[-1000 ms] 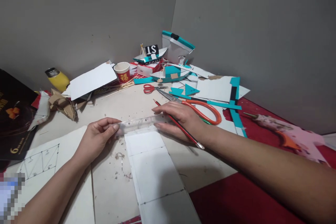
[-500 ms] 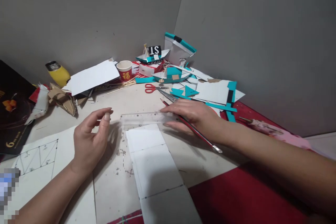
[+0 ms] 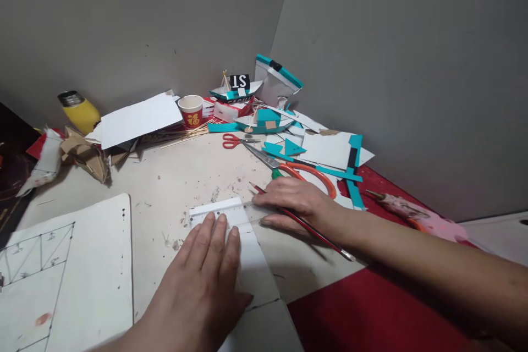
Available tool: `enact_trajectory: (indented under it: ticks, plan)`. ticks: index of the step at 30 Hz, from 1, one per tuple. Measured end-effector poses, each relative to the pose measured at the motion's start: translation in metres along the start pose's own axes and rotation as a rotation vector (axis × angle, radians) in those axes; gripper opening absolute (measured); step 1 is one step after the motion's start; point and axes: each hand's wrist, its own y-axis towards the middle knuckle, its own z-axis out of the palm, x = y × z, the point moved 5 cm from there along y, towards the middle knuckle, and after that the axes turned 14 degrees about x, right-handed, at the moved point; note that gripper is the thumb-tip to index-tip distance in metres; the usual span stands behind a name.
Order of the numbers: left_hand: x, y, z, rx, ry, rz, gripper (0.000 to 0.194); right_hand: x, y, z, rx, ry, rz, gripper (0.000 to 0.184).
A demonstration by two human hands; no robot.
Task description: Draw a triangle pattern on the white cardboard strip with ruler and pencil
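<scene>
A white card strip (image 3: 260,272) with dark pen lines across it lies in front of me. Across its far end rests a clear ruler (image 3: 244,212). My left hand (image 3: 202,280) lies flat over the ruler and card, fingers stretched out. My right hand (image 3: 297,203) is closed on the ruler's right end, and a red-and-black pencil (image 3: 308,225) is held slanting through the same hand, its tip pointing away from me. Under the left palm, part of the card is hidden.
Orange-handled scissors (image 3: 305,168) and small red scissors (image 3: 231,141) lie beyond my hands. Behind them are model boats (image 3: 264,121), teal-edged card pieces (image 3: 330,148) and a paper cup (image 3: 191,113). A notebook (image 3: 99,253) with a drawing is at left, a pink glue gun (image 3: 429,223) at right.
The ruler has come toward me onto the far end of the card. My left hand has moved right and down flat on it. The right hand still holds the pencil and ruler.
</scene>
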Motion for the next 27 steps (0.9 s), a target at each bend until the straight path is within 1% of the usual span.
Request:
enact_trajectory:
  ticks: [2, 7, 9, 15, 21, 27]
  plan:
    - [-0.0013, -0.0001, 0.0032, 0.045, 0.031, 0.003, 0.066, -0.0013, 0.0012, 0.0019, 0.013, -0.012, 0.006, 0.026]
    - [-0.0021, -0.0001, 0.0032, 0.182, 0.1, -0.055, 0.073, 0.0009, 0.0028, 0.0031, 0.007, -0.051, -0.002, 0.025]
    - [-0.0043, 0.002, 0.0013, 0.211, 0.134, -0.045, 0.077, 0.0015, 0.0031, 0.0039, 0.018, -0.078, 0.013, 0.026]
    - [-0.0054, 0.0071, -0.0036, 0.223, 0.119, -0.023, 0.08, 0.0011, 0.0033, 0.0074, 0.047, -0.144, 0.03, 0.026]
    - [-0.0023, 0.0058, -0.0029, 0.251, 0.077, -0.012, 0.072, 0.0016, 0.0006, 0.0088, 0.044, -0.177, 0.008, 0.024]
    - [-0.0011, 0.0042, -0.0021, 0.227, 0.074, 0.006, 0.071, 0.004, -0.0006, 0.0062, 0.039, -0.202, 0.009, 0.023]
